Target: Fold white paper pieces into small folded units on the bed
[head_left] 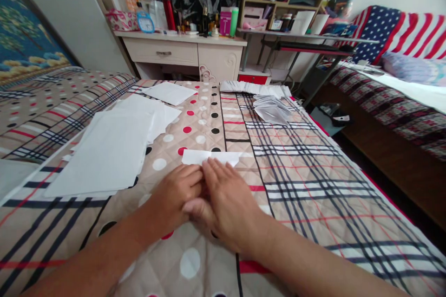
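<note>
Fingers [213, 176] on white paper strip [197, 157], seemingly plain.

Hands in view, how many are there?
2. The left hand and the right hand meet side by side at the near edge of the white paper strip. They partly overlap; no other hand shows.

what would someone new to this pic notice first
The eye would likely fall first on the left hand and right hand, close together near the centre, fingers at a narrow white paper strip. Next might come the overlapping white paper sheets on the patterned quilt at left, and the stars-and-stripes cloth at upper right.
</note>
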`<state>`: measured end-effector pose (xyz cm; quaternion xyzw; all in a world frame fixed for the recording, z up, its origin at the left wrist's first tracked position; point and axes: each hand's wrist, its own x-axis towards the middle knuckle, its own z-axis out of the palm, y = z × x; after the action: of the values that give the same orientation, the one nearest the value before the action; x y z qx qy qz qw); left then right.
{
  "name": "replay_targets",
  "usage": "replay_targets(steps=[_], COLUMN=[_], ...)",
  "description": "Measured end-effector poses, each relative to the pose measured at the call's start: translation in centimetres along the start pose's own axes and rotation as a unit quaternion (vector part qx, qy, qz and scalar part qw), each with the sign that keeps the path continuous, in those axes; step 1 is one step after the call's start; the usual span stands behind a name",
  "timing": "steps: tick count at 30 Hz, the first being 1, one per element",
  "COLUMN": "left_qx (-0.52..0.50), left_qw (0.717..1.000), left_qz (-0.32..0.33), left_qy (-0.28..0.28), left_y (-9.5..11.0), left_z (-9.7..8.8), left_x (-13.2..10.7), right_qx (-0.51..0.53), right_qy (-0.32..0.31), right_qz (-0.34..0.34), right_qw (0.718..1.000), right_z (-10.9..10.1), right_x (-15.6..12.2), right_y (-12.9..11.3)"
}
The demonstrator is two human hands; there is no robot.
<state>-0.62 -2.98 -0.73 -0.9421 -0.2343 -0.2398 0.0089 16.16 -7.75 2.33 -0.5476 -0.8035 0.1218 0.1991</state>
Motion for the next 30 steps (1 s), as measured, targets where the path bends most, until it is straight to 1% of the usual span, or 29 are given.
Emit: replay_targets(steps=[2,3,5,7,9,11,12,13,14,15,16,18,20,22,24,28,30], left_qx=[0.008,0.005,-0.024,-0.052,-0.052,-0.039,-0.037,-0.039,-0.042,-0.044,-0.046,-0.046,-0.047,-0.052,-0.058,-0.066,-0.068], left_qw=[1.000,1.000,0.999,0.998,0.998,0.998,0.998,0.997,0.997,0.997,0.997,0.997,0.996,0.995,0.994,0.993,0.993], left_qz=[0.000,0.001,-0.004,-0.018,-0.026,-0.027,-0.027,-0.027,-0.026,-0.026,-0.024,-0.021,-0.032,-0.052,-0.066,-0.072,-0.073], left_qy=[-0.013,-0.023,-0.038,-0.011,0.026,0.050,0.054,0.056,0.060,0.061,0.061,0.064,0.067,0.065,0.062,0.063,0.068], left_y=[0.2,0.3,0.4,0.5,0.5,0.5,0.5,0.5,0.5,0.5,0.5,0.6,0.7,0.8,0.9,1.0,1.1], left_z=[0.1,0.0,0.0,0.1,0.3,0.5,0.7,0.8,0.9,0.9,1.0,1.0,1.0,1.0,0.9,0.8,0.7], left_x=[-0.2,-0.2,-0.3,-0.2,-0.1,0.0,0.1,0.1,0.1,0.1,0.1,0.2,0.3,0.3,0.4,0.3,0.2], right_qx=[-0.008,-0.015,-0.022,-0.018,-0.001,0.030,0.067,0.128,0.204,0.280,0.346,0.420,0.447,0.444,0.430,0.393,0.366], right_qy=[-0.040,-0.050,-0.061,-0.055,-0.028,0.006,0.026,0.030,0.009,-0.030,-0.070,-0.098,-0.116,-0.137,-0.150,-0.164,-0.164], right_qz=[0.002,0.015,0.021,0.017,0.026,0.065,0.096,0.125,0.155,0.188,0.205,0.214,0.205,0.198,0.194,0.174,0.158], right_qw=[0.999,0.999,0.998,0.998,0.999,0.997,0.993,0.983,0.967,0.941,0.913,0.877,0.863,0.863,0.869,0.888,0.903], right_z=[1.0,1.2,1.0,0.2,-1.0,-2.0,-2.4,-2.8,-3.0,-3.3,-3.4,-3.7,-3.9,-3.9,-3.8,-3.5,-3.3], right_x=[-0.7,-0.8,-0.6,0.1,1.2,2.3,2.7,3.1,3.4,3.6,3.8,3.8,3.7,3.7,3.9,4.0,3.9], right_y=[-1.7,-2.0,-1.6,-0.5,1.3,3.5,4.7,5.9,7.0,8.1,8.9,10.0,10.5,10.6,10.7,10.7,10.5])
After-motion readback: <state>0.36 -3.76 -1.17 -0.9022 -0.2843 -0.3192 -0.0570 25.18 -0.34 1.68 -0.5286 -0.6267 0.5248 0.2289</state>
